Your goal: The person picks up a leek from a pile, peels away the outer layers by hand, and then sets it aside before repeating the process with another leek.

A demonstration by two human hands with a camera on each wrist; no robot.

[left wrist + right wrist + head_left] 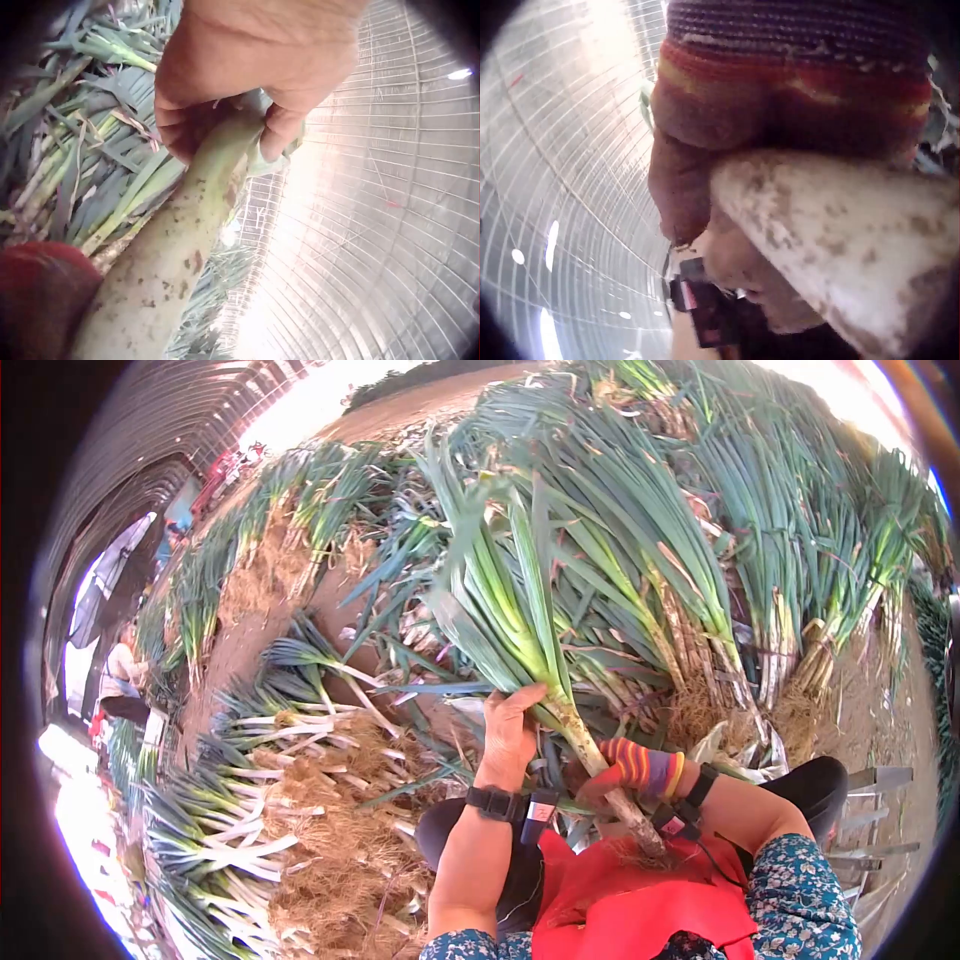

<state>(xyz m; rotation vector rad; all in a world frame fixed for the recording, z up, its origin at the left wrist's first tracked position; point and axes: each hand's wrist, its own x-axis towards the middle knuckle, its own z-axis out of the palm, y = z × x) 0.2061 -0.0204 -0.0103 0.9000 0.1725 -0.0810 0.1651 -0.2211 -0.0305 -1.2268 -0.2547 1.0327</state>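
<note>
One large leek (577,738) slants across the lap, green leaves up and away, rooted end low over the red apron (640,900). The bare left hand (512,732) grips it where the leaves begin; in the left wrist view fingers and thumb of that hand (255,82) curl round the speckled stalk (169,255). Lower on the stalk, the right hand (632,770) in a striped knitted glove holds the white part. The right wrist view has this gloved hand (780,112) against the dirt-marked white shaft (840,232), some fingers hidden behind it.
Trimmed-looking white leeks with brown roots (330,860) lie piled at the left. Large bundles of leeks (790,560) lean ahead and at the right. Another person (125,670) sits at the far left. Metal bars (880,780) stand at the right beside the knee.
</note>
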